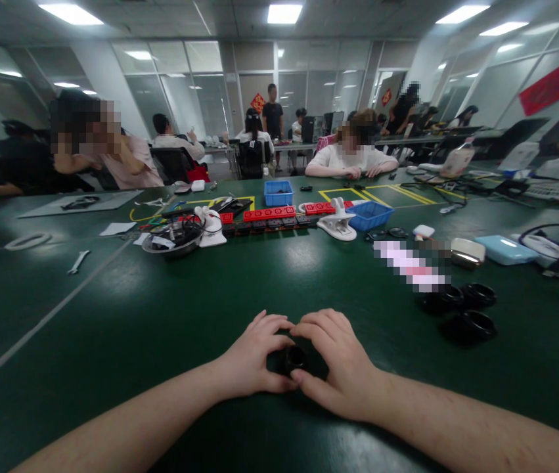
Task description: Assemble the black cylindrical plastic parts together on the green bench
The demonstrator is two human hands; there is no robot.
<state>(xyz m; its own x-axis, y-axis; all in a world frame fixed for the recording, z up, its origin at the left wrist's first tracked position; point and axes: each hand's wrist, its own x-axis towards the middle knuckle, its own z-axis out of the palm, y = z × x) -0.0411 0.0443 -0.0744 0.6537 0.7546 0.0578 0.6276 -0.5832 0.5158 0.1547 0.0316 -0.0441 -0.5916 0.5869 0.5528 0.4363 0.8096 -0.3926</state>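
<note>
Both hands curl around one small black round part with a hollow top at the near middle of the green table. My left hand has its fingers bent around the left side, thumb at the near edge. From the right, my right hand grips with its thumb against the near side and its fingers arched over the far side. The two hands' fingertips meet beyond the part, and its lower side is partly hidden. To the right stand several larger black hollow parts, apart from the hands.
Ahead lie a red-topped power strip, white clamps, blue bins and a metal bowl of cables. A wrench lies left. A light-blue case is at right. A person in white sits opposite.
</note>
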